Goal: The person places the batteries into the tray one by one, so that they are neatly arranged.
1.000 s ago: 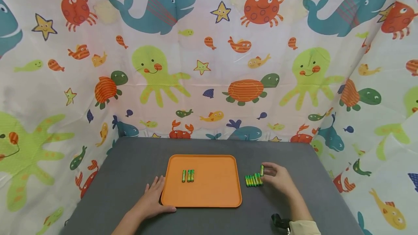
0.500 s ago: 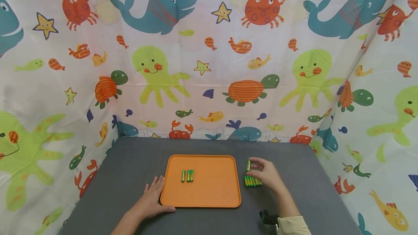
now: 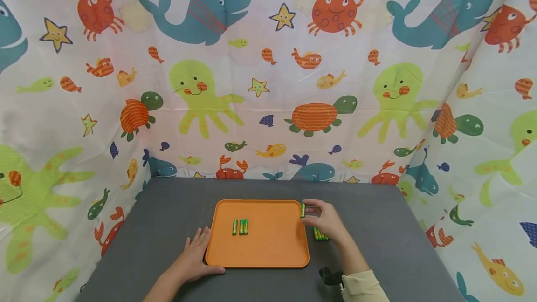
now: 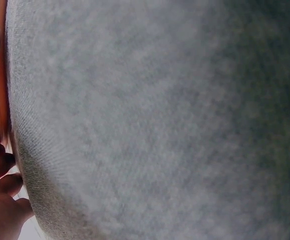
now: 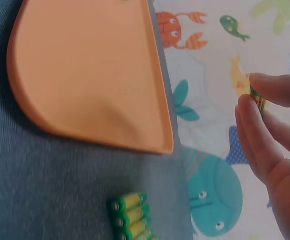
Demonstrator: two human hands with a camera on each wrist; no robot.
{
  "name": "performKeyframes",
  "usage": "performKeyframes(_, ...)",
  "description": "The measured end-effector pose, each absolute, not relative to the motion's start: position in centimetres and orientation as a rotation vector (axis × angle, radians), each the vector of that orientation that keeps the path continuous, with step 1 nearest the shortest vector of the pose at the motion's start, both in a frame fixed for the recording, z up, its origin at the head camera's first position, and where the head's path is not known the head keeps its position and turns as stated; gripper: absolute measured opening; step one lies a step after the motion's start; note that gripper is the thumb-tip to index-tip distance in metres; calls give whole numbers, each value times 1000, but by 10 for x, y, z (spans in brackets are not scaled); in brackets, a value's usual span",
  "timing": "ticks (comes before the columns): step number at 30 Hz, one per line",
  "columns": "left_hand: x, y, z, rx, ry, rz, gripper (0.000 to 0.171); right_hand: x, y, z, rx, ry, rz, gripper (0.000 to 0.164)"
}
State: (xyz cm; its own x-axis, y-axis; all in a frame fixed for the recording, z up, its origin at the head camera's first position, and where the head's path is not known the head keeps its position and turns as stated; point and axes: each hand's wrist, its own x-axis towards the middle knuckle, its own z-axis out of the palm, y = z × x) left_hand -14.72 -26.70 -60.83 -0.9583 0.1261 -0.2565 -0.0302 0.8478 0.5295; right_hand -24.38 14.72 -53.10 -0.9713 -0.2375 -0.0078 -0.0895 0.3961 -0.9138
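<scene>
My right hand pinches a small green-and-yellow battery between thumb and fingers, over the right rim of the orange tray in the head view. The right wrist view shows the same battery held off the table. A pair of batteries stands side by side on the tray's left part, with a single battery just left of them, slightly apart. My left hand rests at the tray's left edge, fingers spread along the side and thumb by the front corner.
Right of the tray, a row of several batteries lies on the dark grey table, partly hidden by my right hand. A curtain printed with sea animals rises behind and beside the table.
My right hand has carried the battery leftward, from above the row of batteries to the tray's right rim. The left hand and the batteries on the tray stay as they were.
</scene>
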Motion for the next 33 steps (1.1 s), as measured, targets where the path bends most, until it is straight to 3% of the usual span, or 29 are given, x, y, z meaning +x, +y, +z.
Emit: performKeyframes(33,-148,-270,-612,96,2746,822,137,-244,80,-545,-471,2394,-1600,52)
